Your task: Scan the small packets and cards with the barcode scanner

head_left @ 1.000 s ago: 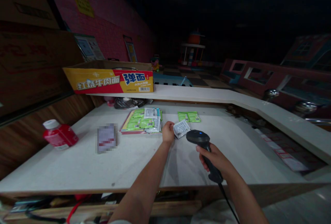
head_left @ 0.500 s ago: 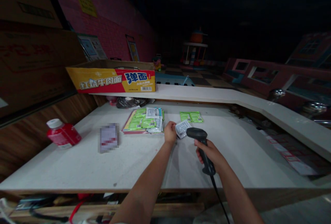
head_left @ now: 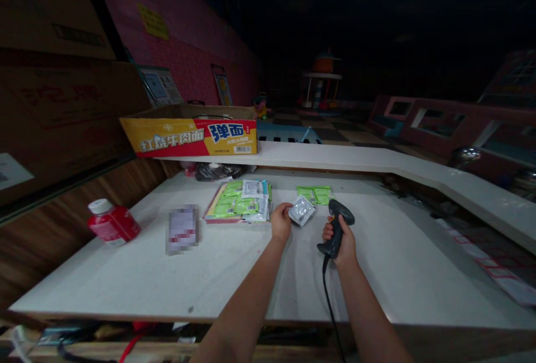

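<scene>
My left hand [head_left: 281, 221] pinches the left edge of a small silver-white packet [head_left: 302, 210] just above the white counter [head_left: 167, 285]. In my right hand [head_left: 345, 243] is a black barcode scanner [head_left: 333, 232], held by its handle, its head tilted to the upper right and its cable hanging down. Two green packets [head_left: 315, 194] lie side by side behind the silver one. To the left is a pile of flat packages with green packets [head_left: 234, 202] and a white-blue packet [head_left: 253, 188] on top.
A red bottle with a white cap [head_left: 113, 223] and a blurred-out flat item [head_left: 182, 229] are at the left. A printed cardboard box [head_left: 192, 137] sits on the raised ledge [head_left: 335, 153] at the back. Brown cartons [head_left: 67, 95] stack at far left.
The scanner has swung from pointing left at the silver packet to tilting upper right. The packet's face has turned, now showing a shinier side. The camera view has shifted slightly.
</scene>
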The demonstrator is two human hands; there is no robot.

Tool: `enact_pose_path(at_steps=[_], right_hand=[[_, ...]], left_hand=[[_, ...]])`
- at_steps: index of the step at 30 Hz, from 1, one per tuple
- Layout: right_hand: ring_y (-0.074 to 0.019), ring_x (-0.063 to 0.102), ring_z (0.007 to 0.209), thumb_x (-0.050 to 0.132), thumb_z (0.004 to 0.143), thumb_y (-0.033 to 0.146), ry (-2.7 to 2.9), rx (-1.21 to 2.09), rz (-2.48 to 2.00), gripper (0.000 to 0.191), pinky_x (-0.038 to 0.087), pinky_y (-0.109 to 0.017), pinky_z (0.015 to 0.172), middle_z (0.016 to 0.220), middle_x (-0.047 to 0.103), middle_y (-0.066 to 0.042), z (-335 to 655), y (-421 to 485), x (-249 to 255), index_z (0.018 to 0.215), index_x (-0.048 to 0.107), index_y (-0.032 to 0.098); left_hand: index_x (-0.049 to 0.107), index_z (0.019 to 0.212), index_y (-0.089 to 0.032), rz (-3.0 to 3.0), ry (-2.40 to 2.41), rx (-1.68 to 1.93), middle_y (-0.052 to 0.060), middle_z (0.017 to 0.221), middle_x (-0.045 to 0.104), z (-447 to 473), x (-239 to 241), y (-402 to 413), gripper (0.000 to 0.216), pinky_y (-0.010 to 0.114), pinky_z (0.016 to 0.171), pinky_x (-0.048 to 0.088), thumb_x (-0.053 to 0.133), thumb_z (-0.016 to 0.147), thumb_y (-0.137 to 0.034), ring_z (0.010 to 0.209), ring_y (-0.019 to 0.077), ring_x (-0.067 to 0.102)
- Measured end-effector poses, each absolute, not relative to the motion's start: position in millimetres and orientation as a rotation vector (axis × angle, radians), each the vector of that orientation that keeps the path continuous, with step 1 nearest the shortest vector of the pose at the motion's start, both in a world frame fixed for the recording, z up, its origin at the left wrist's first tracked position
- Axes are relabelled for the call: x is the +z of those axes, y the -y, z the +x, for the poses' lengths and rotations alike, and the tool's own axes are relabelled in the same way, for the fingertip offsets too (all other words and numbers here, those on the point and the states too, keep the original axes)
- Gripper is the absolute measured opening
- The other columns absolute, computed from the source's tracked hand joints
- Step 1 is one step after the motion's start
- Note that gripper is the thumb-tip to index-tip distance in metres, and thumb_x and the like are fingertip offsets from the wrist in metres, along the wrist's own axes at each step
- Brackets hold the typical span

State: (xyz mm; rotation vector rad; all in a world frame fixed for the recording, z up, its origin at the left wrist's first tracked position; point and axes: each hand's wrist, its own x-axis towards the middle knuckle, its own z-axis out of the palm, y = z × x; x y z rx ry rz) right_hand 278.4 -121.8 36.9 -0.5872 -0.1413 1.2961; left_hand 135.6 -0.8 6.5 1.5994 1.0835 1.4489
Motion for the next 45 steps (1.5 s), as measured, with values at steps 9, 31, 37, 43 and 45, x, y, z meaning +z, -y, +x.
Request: enact_pose_path(at_steps=[9, 31, 37, 43, 45], right_hand=[[-0.0048, 0.045, 0.044, 0.077, 0.070, 0.039, 0.120, 1.319, -0.528, 0.034, 0.041, -0.013, 0.040, 0.056, 0.048, 0.007, 284, 119, 32, 0.083, 0.055, 0.018], [-0.0063, 0.045, 0.044, 0.079, 0.067, 0.042, 0.166, 1.305, -0.601, 0.036, 0.042, -0.017, 0.039, 0.057, 0.046, 0.007, 282, 124, 35, 0.080, 0.055, 0.019], [-0.0062, 0.046, 0.045, 0.077, 0.069, 0.042, 0.188, 1.300, -0.597, 0.033, 0.043, -0.017, 0.040, 0.058, 0.047, 0.007, 282, 125, 34, 0.081, 0.055, 0.019], [-0.0070, 0.046, 0.044, 0.077, 0.068, 0.047, 0.247, 1.282, -0.625, 0.037, 0.042, -0.018, 0.039, 0.057, 0.046, 0.007, 282, 122, 34, 0.080, 0.054, 0.021], [-0.0066, 0.046, 0.044, 0.078, 0.066, 0.048, 0.234, 1.281, -0.616, 0.039, 0.041, -0.017, 0.039, 0.056, 0.046, 0.008, 282, 121, 35, 0.080, 0.054, 0.021]], left_hand=[[0.073, 0.096, -0.017, 1.749, -1.050, 1.451, 0.009, 0.093, 0.072, 132, 28, 27, 0.024, 0.035, 0.083, 0.052, 0.052, 0.086, -0.019, 0.088, 0.0198, 0.066], [0.072, 0.104, -0.020, 1.951, -2.254, 1.226, 0.014, 0.101, 0.069, -30, 84, 13, 0.029, 0.045, 0.085, 0.041, 0.048, 0.089, -0.027, 0.103, 0.0320, 0.057], [0.070, 0.105, -0.021, 2.073, -2.251, 1.261, 0.014, 0.115, 0.063, -24, 83, 18, 0.027, 0.048, 0.092, 0.037, 0.047, 0.091, -0.027, 0.109, 0.0317, 0.051], [0.068, 0.103, -0.023, 2.365, -1.753, 1.469, 0.011, 0.118, 0.059, 22, 97, 22, 0.023, 0.047, 0.101, 0.035, 0.048, 0.090, -0.024, 0.116, 0.0297, 0.046], [0.067, 0.103, -0.023, 2.454, -1.538, 1.442, 0.011, 0.117, 0.059, 47, 98, 22, 0.023, 0.045, 0.102, 0.036, 0.048, 0.090, -0.022, 0.115, 0.0285, 0.047]])
